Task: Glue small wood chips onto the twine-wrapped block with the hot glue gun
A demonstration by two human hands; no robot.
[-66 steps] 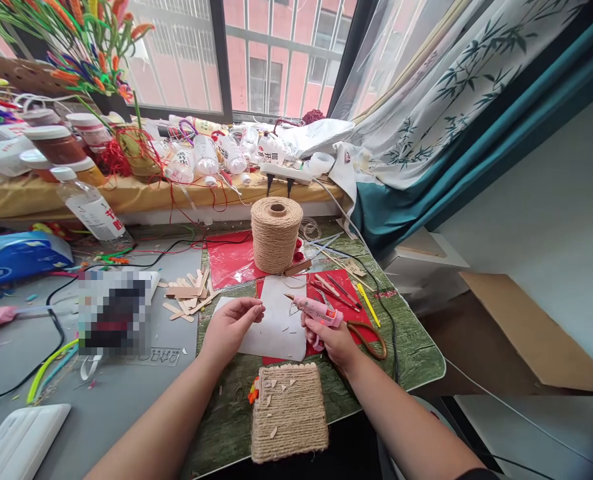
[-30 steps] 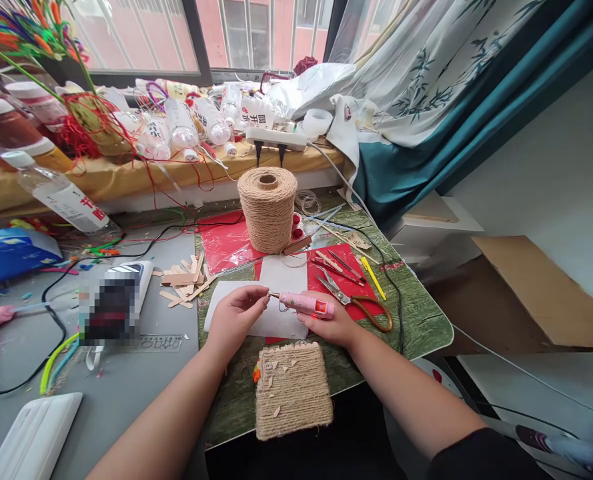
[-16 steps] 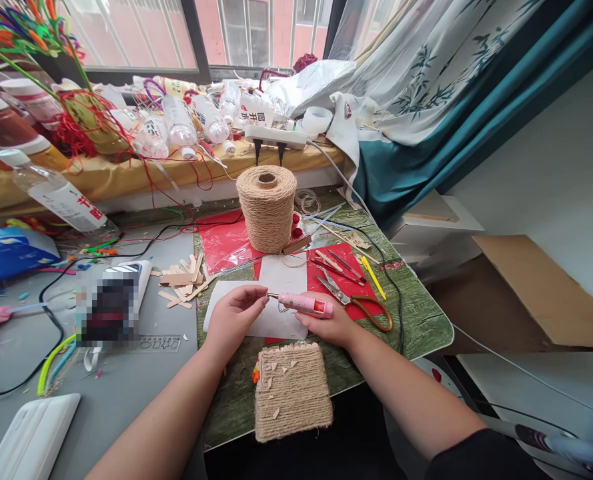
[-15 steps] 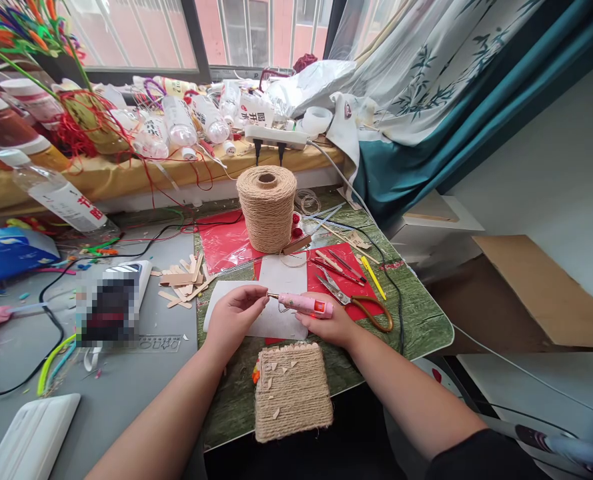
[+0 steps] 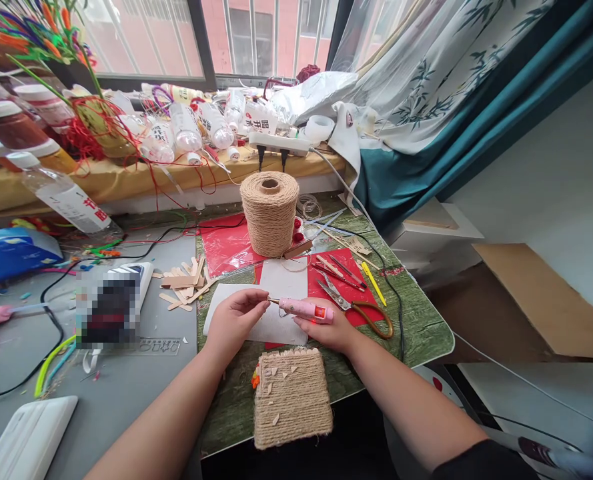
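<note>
My right hand (image 5: 329, 332) is closed round a pink glue gun (image 5: 301, 309) with a lit orange-red switch. Its metal nozzle points left and meets the fingertips of my left hand (image 5: 239, 320). The thumb and forefinger of that hand are pinched together; whatever lies between them is too small to make out. Below both hands, near the table edge, lies a square piece wrapped in jute twine (image 5: 296, 400), with small wooden chips on top and a bit of orange at its left side. White paper (image 5: 281, 273) is spread under my hands.
A big spool of twine (image 5: 270, 213) stands behind my hands. Scissors (image 5: 359, 307), a yellow pen (image 5: 373, 283) and thin tools lie to the right. Craft sticks (image 5: 183, 283), a phone (image 5: 113, 307) and a black cable are on the left. Plastic bottles (image 5: 186, 127) crowd the sill.
The whole view has shifted slightly, with things sitting a little lower now. Both hands keep the same pose, and the glue gun's nozzle stays at my left fingertips.
</note>
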